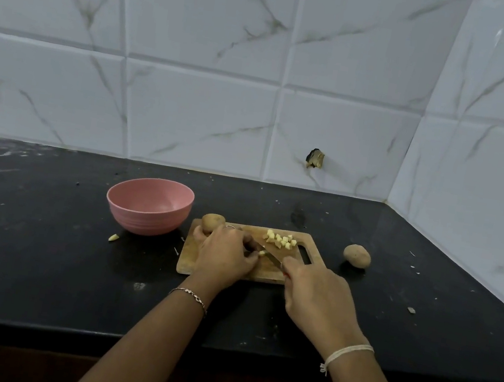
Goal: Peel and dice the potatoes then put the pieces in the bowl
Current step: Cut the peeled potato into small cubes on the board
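A wooden cutting board point(267, 275) lies on the black counter. My left hand point(225, 254) pinches a small peeled potato piece point(262, 253) on the board. My right hand point(314, 293) grips a knife point(268, 256) whose blade rests across that piece. Several pale diced cubes point(281, 239) lie at the board's far side. An unpeeled potato point(212, 222) sits at the board's far left corner, just behind my left hand. A second unpeeled potato point(357, 255) lies on the counter right of the board. The pink bowl point(149, 205) stands left of the board, and no pieces show inside it.
A stray potato bit point(113, 237) lies on the counter in front of the bowl. Small scraps dot the counter to the right. White tiled walls close the back and right side. The counter's front edge point(59, 330) runs below my forearms.
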A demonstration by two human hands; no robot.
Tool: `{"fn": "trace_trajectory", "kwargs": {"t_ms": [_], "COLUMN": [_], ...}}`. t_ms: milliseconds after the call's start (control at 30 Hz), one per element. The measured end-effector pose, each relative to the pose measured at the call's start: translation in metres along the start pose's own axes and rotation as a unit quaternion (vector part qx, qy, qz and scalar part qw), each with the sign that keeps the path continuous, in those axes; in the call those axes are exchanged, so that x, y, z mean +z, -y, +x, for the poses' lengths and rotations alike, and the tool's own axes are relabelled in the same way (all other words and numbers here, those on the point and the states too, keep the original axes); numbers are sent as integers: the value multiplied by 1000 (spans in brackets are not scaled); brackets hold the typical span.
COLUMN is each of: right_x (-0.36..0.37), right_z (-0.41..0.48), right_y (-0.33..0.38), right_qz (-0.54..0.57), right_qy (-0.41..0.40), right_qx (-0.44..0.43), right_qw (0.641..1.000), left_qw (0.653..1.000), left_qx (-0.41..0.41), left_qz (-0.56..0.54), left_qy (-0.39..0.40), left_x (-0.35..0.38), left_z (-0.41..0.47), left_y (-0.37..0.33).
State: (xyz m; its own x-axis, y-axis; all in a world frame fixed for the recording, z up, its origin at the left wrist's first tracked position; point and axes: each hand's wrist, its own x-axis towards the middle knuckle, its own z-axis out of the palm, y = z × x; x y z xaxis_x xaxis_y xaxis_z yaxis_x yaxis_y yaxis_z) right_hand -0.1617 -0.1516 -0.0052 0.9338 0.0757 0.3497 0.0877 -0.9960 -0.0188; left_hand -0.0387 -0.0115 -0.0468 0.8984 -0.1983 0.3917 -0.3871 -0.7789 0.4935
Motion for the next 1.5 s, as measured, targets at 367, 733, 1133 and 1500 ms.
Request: {"fn": "trace_trajectory", "kwargs": {"t_ms": [367, 733, 1133, 1500], "right_x": [13, 6, 14, 2], "right_z": [-23, -6, -12, -20], "right_y": [13, 10, 11, 2], "right_qz": [33, 35, 34, 59], "right_qy": [-8, -14, -34, 49], "right_qx": [56, 7, 57, 12], "right_qw": [998, 999, 997, 997], "left_qw": [1000, 1000, 999, 971], "left_qx": [-18, -22, -32, -184], "left_qz": [-11, -11, -15, -95], "left_qy": [-22, -9, -16, -118], "left_x": [1, -2, -3, -14], "left_z": [0, 0, -5, 0], "left_y": [2, -2, -3, 8]}}
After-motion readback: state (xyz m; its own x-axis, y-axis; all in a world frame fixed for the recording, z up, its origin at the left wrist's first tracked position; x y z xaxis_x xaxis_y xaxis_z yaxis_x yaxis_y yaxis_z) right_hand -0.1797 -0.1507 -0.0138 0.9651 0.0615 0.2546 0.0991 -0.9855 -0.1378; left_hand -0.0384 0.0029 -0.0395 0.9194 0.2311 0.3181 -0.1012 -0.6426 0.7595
